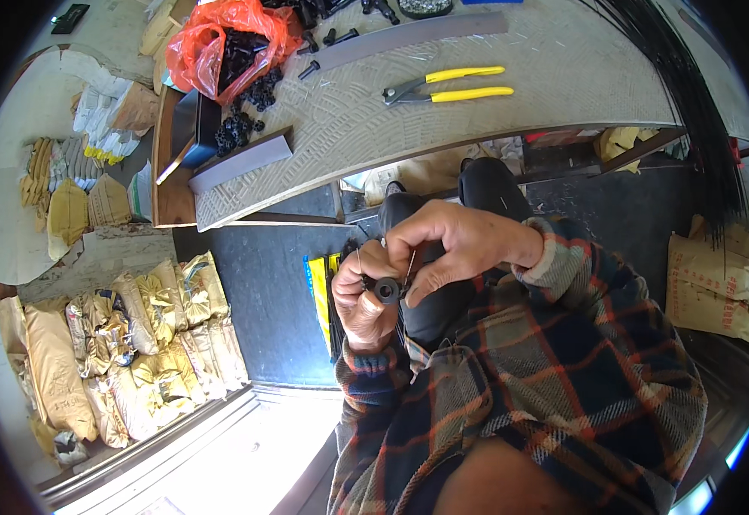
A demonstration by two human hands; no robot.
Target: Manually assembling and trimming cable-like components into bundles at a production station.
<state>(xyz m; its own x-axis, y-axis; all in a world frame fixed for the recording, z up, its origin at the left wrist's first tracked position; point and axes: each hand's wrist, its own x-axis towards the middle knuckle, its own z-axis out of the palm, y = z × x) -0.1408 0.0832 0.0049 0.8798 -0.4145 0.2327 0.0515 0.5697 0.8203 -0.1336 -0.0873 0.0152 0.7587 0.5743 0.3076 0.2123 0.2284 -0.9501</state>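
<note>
Both hands meet close below the camera, over my lap. My left hand (364,302) pinches a small black round plastic part (387,290) with a centre hole. My right hand (456,245) curls over it from above, its fingertips holding a thin wire or rod (410,262) at the part. Plaid sleeves cover both forearms. On the workbench (512,51) beyond lie yellow-handled pliers (451,86) and a pile of similar black parts (241,127).
An orange plastic bag (228,43) of black parts sits at the bench's left end. A long bundle of black rods (692,94) runs along the right. Grey flat strips (409,39) lie on the bench. Yellow sacks (134,335) are stacked on the floor at left.
</note>
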